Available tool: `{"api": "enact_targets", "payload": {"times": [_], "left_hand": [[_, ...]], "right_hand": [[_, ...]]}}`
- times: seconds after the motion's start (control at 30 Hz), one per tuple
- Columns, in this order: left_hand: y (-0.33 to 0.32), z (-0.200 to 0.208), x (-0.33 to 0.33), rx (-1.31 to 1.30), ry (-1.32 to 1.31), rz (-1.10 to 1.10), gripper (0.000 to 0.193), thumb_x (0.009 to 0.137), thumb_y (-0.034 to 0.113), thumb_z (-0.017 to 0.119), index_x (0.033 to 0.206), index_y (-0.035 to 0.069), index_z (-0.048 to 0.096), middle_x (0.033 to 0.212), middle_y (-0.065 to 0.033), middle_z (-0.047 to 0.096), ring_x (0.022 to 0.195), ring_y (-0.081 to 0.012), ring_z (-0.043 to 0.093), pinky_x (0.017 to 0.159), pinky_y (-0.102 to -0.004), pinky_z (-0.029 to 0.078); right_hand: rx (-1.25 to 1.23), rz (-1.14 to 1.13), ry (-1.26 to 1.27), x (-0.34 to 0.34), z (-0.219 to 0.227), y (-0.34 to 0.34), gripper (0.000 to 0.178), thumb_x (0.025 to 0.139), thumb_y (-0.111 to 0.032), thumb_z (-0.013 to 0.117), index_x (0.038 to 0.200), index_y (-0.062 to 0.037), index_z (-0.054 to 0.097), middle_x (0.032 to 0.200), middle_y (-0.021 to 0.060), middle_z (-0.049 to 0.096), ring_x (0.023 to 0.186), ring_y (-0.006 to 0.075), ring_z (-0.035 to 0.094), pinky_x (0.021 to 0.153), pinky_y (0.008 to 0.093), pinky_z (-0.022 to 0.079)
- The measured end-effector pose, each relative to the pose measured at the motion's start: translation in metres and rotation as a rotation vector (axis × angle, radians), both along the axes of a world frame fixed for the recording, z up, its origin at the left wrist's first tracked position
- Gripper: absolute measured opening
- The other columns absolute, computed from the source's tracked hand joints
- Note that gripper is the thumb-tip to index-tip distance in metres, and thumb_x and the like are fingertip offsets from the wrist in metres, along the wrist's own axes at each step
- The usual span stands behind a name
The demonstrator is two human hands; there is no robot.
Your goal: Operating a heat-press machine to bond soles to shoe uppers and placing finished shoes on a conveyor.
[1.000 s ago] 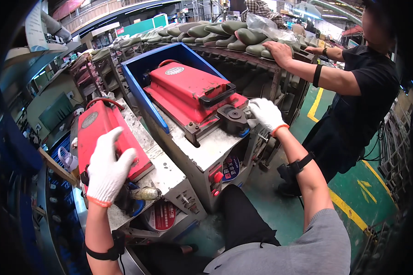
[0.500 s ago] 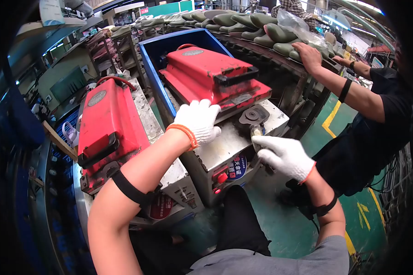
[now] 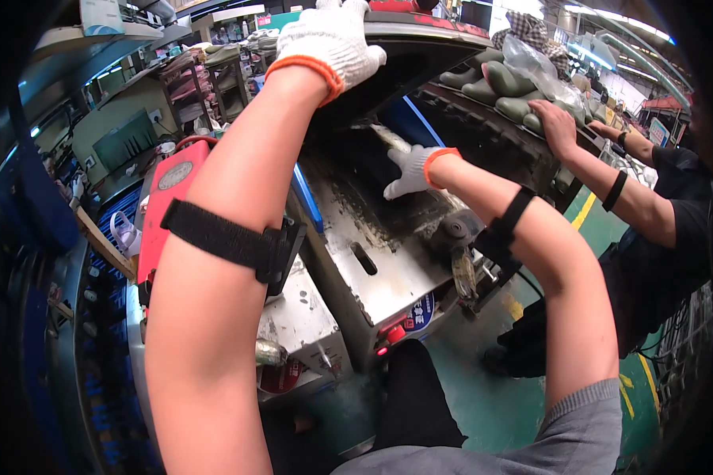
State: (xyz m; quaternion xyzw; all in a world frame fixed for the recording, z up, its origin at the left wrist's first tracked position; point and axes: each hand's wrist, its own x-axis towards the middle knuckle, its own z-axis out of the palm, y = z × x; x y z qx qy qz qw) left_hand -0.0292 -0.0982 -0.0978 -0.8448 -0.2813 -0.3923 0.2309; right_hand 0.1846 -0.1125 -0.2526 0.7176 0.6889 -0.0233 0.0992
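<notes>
My left hand [image 3: 321, 47], in a white knit glove with an orange cuff, is up at the raised lid [image 3: 444, 28] of a machine. Its thumb is stretched sideways, and the fingertips run out of the top of the view. The lid's dark underside shows. Below it lies the machine's blackened, worn bed [image 3: 348, 178]. Over this bed reaches my right hand [image 3: 412, 170], gloved alike, fingers apart and nothing seen in them. Just beyond its fingers is a pale, worn strip [image 3: 392, 138]. A round dark fitting with a lever [image 3: 463, 273] sits at the machine's front right.
A second red-lidded machine [image 3: 166, 178] stands close on the left. On the right, a co-worker's hand [image 3: 554, 123] rests by a rack of green boots [image 3: 507, 83]. A red button [image 3: 394, 334] is on the machine's front, above my knee.
The red lid has swung up with my left hand at it, baring the dark bed. My right hand has left the lever at the front and moved in over the bed.
</notes>
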Motion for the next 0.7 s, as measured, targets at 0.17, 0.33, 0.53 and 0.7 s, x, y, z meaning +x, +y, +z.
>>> {"api": "enact_targets", "payload": {"times": [0.17, 0.33, 0.53, 0.7], "left_hand": [[0.026, 0.003, 0.003, 0.091, -0.128, 0.078, 0.047, 0.085, 0.030, 0.068, 0.125, 0.004, 0.065, 0.121, -0.0225, 0.067, 0.118, -0.0425, 0.064, 0.107, -0.0573, 0.046], [0.033, -0.018, 0.010, 0.310, -0.268, 0.102, 0.059, 0.097, 0.033, 0.064, 0.146, 0.002, 0.056, 0.141, -0.0268, 0.060, 0.133, -0.0393, 0.057, 0.115, -0.0535, 0.042], [-0.030, -0.096, -0.007, -0.215, 0.101, 0.009, 0.078, 0.093, 0.017, 0.064, 0.166, 0.012, 0.035, 0.105, -0.0207, 0.073, 0.097, -0.0386, 0.074, 0.088, -0.0470, 0.057], [-0.042, -0.100, -0.002, -0.712, 0.201, 0.112, 0.082, 0.093, 0.020, 0.054, 0.170, 0.012, 0.028, 0.121, -0.0285, 0.075, 0.112, -0.0429, 0.074, 0.099, -0.0512, 0.056]], "right_hand": [[-0.068, -0.078, 0.101, 0.003, -0.033, 0.045, 0.123, 0.079, -0.070, 0.076, 0.173, -0.0121, 0.021, 0.166, 0.0293, 0.043, 0.153, 0.0430, 0.044, 0.125, 0.0470, 0.037], [0.201, -0.287, 1.103, 0.011, -0.003, 0.028, 0.059, 0.093, -0.062, 0.059, 0.120, -0.0111, 0.073, 0.116, 0.0155, 0.073, 0.102, 0.0263, 0.070, 0.088, 0.0405, 0.055], [0.288, -0.508, 1.518, 0.035, 0.036, -0.091, 0.051, 0.096, -0.066, 0.057, 0.097, -0.0167, 0.068, 0.078, 0.0006, 0.069, 0.060, 0.0135, 0.062, 0.052, 0.0275, 0.045], [0.377, -0.437, 1.615, 0.039, 0.024, -0.159, 0.052, 0.090, -0.069, 0.063, 0.104, -0.0198, 0.069, 0.079, -0.0032, 0.067, 0.064, 0.0118, 0.060, 0.052, 0.0279, 0.042]]}}
